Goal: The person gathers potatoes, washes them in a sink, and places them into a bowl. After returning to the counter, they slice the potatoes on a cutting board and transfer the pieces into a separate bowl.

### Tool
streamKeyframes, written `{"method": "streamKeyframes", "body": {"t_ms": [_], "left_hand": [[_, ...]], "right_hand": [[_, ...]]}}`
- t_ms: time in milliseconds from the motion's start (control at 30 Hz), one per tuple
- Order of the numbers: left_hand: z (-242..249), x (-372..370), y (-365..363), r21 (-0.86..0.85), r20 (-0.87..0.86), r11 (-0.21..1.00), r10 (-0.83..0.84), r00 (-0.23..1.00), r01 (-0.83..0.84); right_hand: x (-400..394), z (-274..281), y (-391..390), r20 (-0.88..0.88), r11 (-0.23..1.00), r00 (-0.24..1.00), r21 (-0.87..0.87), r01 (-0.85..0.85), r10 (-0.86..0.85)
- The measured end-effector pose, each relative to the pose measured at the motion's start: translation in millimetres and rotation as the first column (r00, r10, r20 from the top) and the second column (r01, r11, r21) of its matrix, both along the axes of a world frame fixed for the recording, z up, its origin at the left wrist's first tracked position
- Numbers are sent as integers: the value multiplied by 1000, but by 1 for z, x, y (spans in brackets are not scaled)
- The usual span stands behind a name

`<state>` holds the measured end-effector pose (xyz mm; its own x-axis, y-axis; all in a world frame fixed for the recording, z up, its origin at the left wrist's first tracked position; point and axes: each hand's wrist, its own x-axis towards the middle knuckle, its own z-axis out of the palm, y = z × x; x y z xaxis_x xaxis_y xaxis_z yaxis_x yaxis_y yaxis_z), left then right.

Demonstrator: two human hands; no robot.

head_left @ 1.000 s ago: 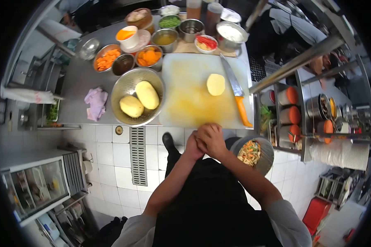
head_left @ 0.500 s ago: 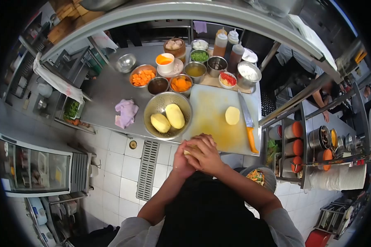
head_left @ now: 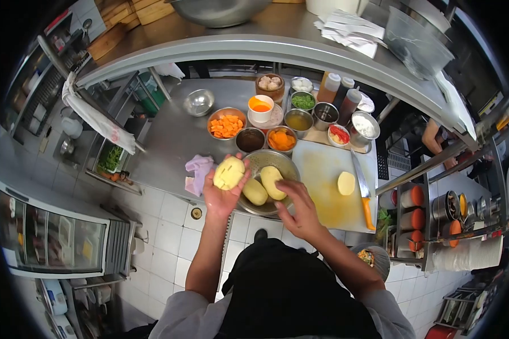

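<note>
My left hand (head_left: 225,195) is raised, palm up, with a cut peeled potato (head_left: 229,173) resting in it; dark cut lines cross its pale face. My right hand (head_left: 301,210) hangs over the front rim of a metal colander (head_left: 291,165), fingers apart and holding nothing. Two whole peeled potatoes, one upright (head_left: 272,182) and one lower left (head_left: 255,192), lie in that colander. On the wet, yellow-stained cutting board (head_left: 316,169) to its right sits a flat-faced potato piece (head_left: 346,183). A knife (head_left: 363,186) with an orange handle lies along the board's right side.
Left of the colander lies a crumpled lilac cloth (head_left: 198,172). Behind stand bowls of carrot pieces (head_left: 226,125), dark sauce (head_left: 250,139) and green herbs (head_left: 303,101), plus squeeze bottles (head_left: 329,87). A metal shelf (head_left: 254,48) crosses overhead. Another person's arm (head_left: 432,138) shows at right.
My hands were clasped together around something in front of the table. Now they are apart: the left has moved up and left with the cut potato showing, the right is over the colander.
</note>
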<state>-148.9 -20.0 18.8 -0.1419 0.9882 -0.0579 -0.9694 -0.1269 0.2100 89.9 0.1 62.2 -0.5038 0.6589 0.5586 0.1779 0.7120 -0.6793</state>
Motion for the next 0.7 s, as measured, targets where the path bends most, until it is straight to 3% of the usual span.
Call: {"method": "streamKeyframes", "body": {"t_ms": [233,333,400,700], "left_hand": [[-7,-62,41,9,-39,997,75,996,-75],[-10,-77,64,-7,-39,996,85,996,-85],[-9,-85,78,-14,-27,996,90,996,-90],[-7,-118,137,101,10,991,85,996,-86]], "right_hand": [[40,-42,-44,91,966,986,-203,157,-141],[51,-54,-58,125,920,955,-259,294,-270],[54,-57,-63,123,835,921,-391,386,-368],[40,-49,-61,165,834,909,-361,416,-382]]}}
